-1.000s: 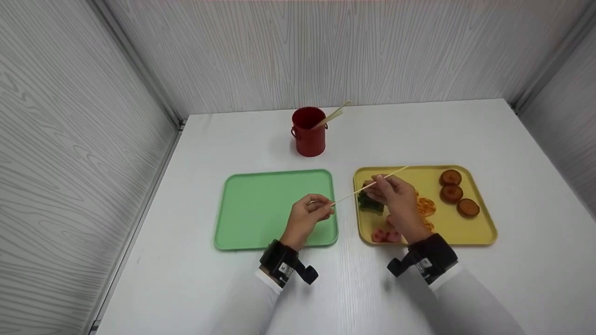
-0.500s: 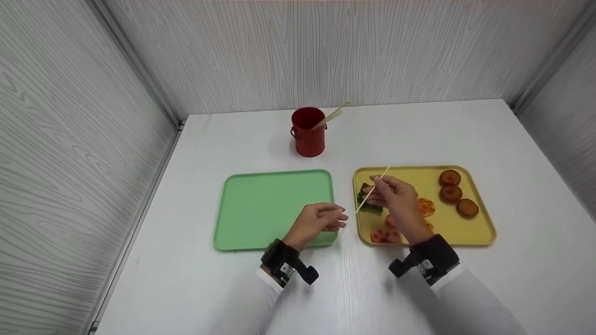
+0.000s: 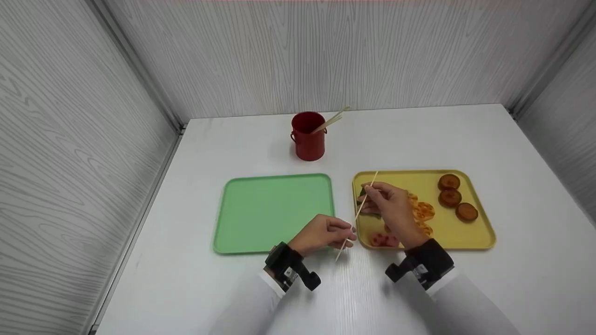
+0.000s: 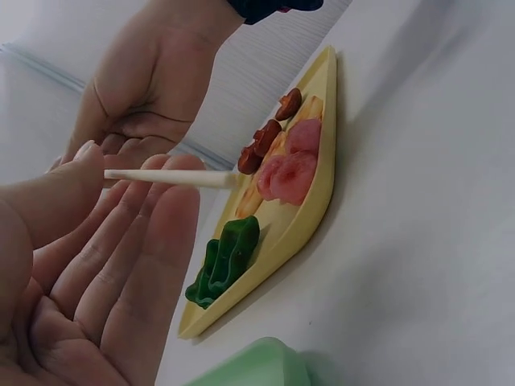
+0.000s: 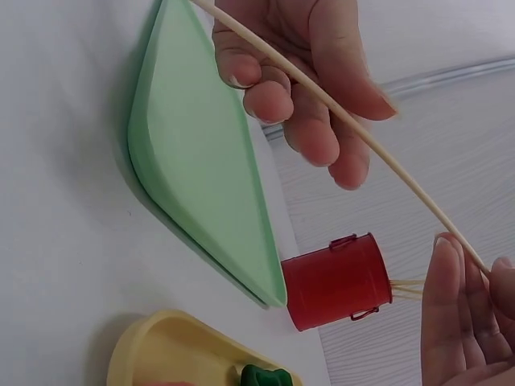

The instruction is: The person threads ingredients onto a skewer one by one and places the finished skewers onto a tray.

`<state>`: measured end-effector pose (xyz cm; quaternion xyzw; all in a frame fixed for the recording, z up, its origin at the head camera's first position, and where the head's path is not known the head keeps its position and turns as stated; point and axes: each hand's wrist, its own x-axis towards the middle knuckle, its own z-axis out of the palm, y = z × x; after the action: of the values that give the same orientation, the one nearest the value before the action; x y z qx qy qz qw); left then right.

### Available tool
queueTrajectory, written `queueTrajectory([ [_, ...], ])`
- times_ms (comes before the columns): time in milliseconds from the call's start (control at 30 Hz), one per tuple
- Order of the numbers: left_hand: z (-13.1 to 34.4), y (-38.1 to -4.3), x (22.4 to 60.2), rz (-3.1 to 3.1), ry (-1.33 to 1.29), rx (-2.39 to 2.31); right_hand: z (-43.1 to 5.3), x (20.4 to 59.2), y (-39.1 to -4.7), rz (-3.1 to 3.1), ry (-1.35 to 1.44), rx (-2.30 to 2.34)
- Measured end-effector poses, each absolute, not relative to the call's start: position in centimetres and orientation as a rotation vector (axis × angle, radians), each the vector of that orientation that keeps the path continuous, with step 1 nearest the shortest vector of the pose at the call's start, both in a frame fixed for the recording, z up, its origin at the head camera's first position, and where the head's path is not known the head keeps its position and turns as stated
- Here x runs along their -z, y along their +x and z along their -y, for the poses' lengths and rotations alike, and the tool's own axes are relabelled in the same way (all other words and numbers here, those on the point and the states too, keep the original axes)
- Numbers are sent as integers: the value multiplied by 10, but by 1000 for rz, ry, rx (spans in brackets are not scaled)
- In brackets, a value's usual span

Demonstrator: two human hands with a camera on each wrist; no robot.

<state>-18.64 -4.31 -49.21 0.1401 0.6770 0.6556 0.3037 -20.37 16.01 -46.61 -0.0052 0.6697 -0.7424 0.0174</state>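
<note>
The thin stick, apart from the left hand a moment ago, is now slanting past its loosely parted fingers near the yellow tray, the right hand pinching higher up, seemingly making this two-handed handling again

Between the trays, stick and left hand block the near end (the far is free).

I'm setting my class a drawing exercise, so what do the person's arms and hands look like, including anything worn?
The sleeves are plain and whitish. A black band circles each wrist, bearing a small light patch and a stubby black projection with a rounded end. The left hand and right hand wear no gloves. No cables show.
</note>
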Motion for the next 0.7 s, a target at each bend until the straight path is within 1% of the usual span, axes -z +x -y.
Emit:
queueTrajectory([
  [367,41,-183,493,-1788,374,-1693,-160,467,-205,-2101,-64,2280],
  [700,39,-181,493,-1774,358,-1691,-162,466,-205,-2159,-39,2225],
])
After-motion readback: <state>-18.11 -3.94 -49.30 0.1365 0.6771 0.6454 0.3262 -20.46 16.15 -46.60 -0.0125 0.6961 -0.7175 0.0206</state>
